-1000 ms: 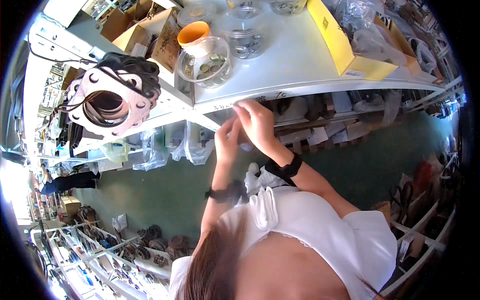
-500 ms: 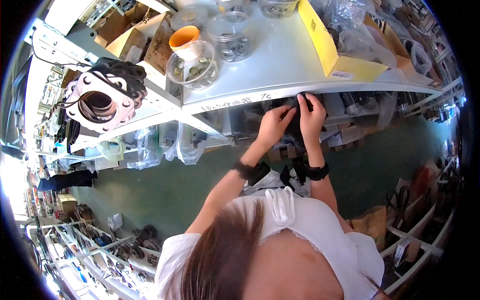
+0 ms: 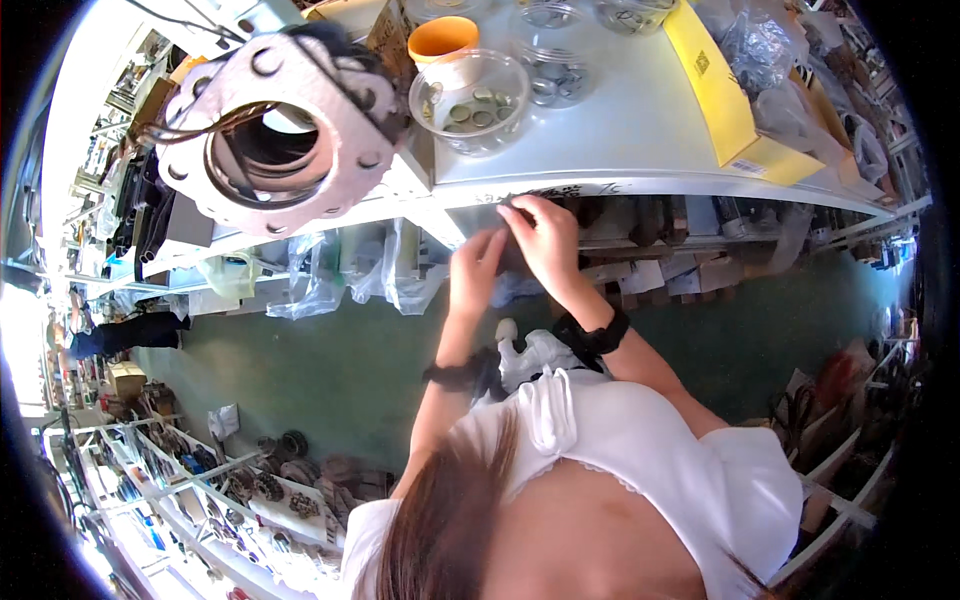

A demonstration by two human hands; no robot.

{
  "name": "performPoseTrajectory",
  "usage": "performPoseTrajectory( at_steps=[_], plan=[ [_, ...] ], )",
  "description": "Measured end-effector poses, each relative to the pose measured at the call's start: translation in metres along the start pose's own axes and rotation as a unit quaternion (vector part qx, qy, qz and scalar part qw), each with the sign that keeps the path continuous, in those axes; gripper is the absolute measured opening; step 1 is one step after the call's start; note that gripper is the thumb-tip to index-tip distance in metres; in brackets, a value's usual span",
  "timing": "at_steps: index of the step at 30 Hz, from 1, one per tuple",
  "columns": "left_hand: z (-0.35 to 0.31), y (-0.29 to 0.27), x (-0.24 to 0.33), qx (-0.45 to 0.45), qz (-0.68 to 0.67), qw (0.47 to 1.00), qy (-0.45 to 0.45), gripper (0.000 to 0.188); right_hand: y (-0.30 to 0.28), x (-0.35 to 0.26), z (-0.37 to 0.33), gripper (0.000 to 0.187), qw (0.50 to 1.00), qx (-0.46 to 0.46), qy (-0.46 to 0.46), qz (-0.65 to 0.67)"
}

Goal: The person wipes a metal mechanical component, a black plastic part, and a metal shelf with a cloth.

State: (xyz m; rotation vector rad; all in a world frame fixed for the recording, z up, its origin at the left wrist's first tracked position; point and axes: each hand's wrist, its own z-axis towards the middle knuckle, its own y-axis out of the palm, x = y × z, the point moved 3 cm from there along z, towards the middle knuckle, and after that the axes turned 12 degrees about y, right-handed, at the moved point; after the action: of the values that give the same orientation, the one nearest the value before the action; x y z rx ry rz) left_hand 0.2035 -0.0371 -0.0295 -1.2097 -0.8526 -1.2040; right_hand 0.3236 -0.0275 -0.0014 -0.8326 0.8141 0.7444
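My left hand (image 3: pixel 474 272) and my right hand (image 3: pixel 546 240) are raised close together just below the front edge of the white shelf (image 3: pixel 620 150). The fingers of each are pinched, tips nearly meeting. Between them is a dark, thin thing (image 3: pixel 514 258), blurred and partly hidden by the fingers, so its kind cannot be made out. The right thumb and forefinger are at its upper end; the left fingertips are a little lower. Black bands circle both wrists.
On the shelf stand a clear tub (image 3: pixel 470 105) of round metal pieces, an orange-rimmed cup (image 3: pixel 443 40), another clear tub (image 3: pixel 553 75) and a yellow box (image 3: pixel 715 100). Flat metal gaskets (image 3: pixel 345 140) hang at the left. Plastic bags (image 3: pixel 405 270) hang below. Someone in dark clothes (image 3: pixel 130 335) is far left.
Both hands have moved left along the shelf edge, and the right wrist is now bent more toward the left. The hanging gaskets appear larger and closer as the view has shifted.
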Motion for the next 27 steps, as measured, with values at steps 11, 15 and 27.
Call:
performPoseTrajectory(
  at_steps=[11,15,27],
  plan=[
    [-0.006,-0.033,-0.002,0.044,-0.064,0.996,-0.035,0.016,0.028,-0.023,-0.009,0.011,0.999,-0.044,0.015,0.013],
    [0.001,-0.014,0.015,0.009,0.003,0.999,0.048,0.020,-0.002,-0.026,-0.003,0.012,0.999,0.019,0.019,0.023],
    [-0.007,-0.033,-0.013,0.060,0.026,0.998,-0.019,0.022,0.046,-0.026,-0.007,0.008,0.981,-0.111,-0.041,-0.152]
  ],
)
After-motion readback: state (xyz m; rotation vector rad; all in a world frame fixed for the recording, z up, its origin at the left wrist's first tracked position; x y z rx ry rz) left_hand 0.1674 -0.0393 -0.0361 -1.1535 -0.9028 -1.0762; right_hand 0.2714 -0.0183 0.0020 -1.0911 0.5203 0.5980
